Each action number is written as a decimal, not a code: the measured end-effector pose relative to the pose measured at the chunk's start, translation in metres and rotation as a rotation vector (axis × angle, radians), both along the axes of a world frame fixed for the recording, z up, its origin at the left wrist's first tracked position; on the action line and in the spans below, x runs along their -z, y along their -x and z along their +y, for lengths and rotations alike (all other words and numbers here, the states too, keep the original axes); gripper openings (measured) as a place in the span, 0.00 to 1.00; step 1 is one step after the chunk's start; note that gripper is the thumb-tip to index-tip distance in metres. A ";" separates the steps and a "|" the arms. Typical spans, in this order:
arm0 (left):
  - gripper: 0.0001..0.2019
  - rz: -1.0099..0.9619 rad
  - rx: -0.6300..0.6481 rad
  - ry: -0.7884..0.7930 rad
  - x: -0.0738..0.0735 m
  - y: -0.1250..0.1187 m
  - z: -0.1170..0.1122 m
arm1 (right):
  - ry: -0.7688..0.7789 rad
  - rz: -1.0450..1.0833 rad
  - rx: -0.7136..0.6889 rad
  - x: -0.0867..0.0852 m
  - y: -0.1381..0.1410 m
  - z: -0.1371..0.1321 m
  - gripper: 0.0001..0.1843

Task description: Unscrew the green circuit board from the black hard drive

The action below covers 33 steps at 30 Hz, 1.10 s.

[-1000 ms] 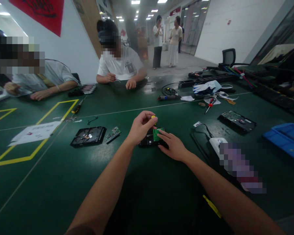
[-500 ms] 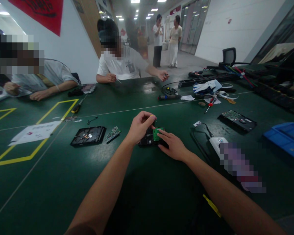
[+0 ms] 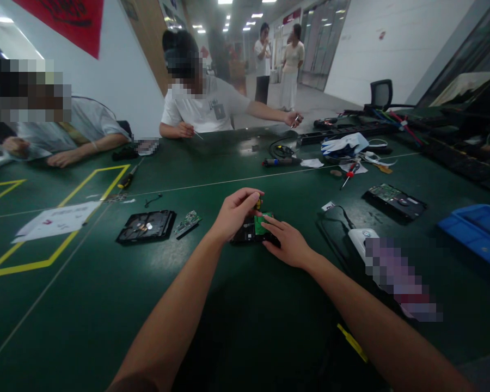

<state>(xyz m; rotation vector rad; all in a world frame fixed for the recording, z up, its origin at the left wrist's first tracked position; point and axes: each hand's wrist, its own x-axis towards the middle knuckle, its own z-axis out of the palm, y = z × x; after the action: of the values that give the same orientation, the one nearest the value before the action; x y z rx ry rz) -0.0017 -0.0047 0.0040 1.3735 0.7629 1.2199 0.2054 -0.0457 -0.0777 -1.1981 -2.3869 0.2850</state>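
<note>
A black hard drive [image 3: 240, 235] with a green circuit board [image 3: 259, 225] lies on the table in front of me. My left hand [image 3: 239, 213] is closed above it, pinching a small screwdriver [image 3: 258, 203] with a yellow and black handle. Its tip is hidden from view. My right hand [image 3: 288, 242] rests on the drive's right side, fingers stretched and spread over the board, thumb low by the near edge. To the left lie another black drive [image 3: 147, 227] and a loose circuit board [image 3: 188, 224].
The green table [image 3: 118, 310] holds a third drive [image 3: 394, 202], a blue tray [image 3: 473, 231], a white power bank-like device [image 3: 357, 239] with a cable, a red-handled screwdriver [image 3: 351, 173], white gloves [image 3: 345, 145] and papers [image 3: 55, 222]. Co-workers sit across the table.
My left fingers have shifted slightly around the screwdriver, and more of its yellow handle shows. My right hand stays put. The co-worker opposite has reached farther right with one arm.
</note>
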 end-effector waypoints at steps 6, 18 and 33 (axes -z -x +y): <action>0.15 0.016 -0.148 0.021 0.001 -0.002 0.001 | 0.014 0.007 0.000 -0.001 -0.001 -0.001 0.29; 0.16 -0.033 -0.012 -0.007 -0.001 -0.001 0.001 | 0.011 -0.001 -0.005 -0.003 -0.001 -0.002 0.29; 0.15 0.043 -0.089 -0.044 -0.002 -0.004 -0.003 | 0.005 -0.007 -0.002 -0.003 0.000 -0.001 0.29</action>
<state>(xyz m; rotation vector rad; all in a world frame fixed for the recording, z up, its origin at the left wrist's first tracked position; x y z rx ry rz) 0.0027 -0.0073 0.0064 1.4179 0.8394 1.2867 0.2056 -0.0470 -0.0750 -1.2011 -2.3951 0.2878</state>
